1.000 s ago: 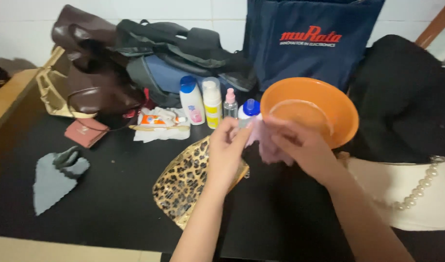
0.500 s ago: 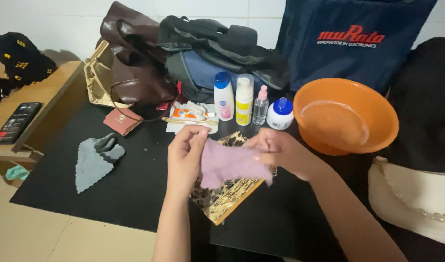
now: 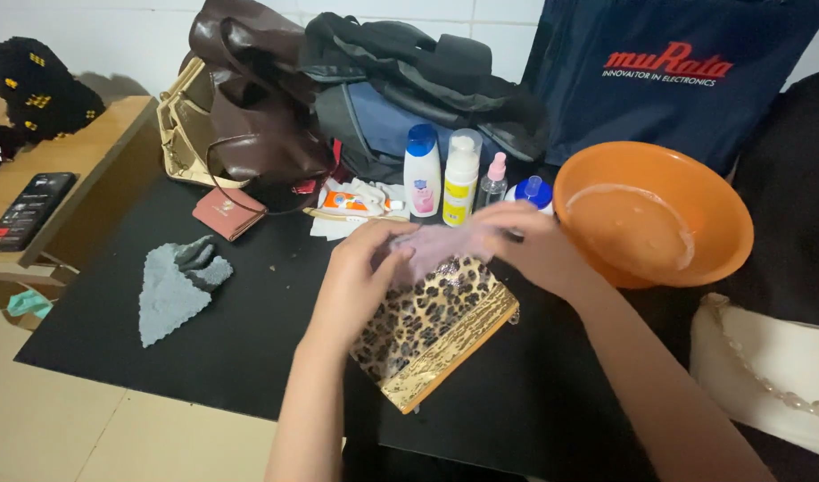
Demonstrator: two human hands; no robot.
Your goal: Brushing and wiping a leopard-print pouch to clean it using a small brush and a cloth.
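Left hand and right hand fingers pinched on small pinkish-mauve cloth, held stretched just above leopard-print pouch with gold trim (on black tabletop); orange plastic bowl beside right hand

both hands raised together, fingers curled

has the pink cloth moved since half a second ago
Yes. The pink cloth, held by both hands, has gone up toward the bottles, off the middle of the leopard-print pouch.
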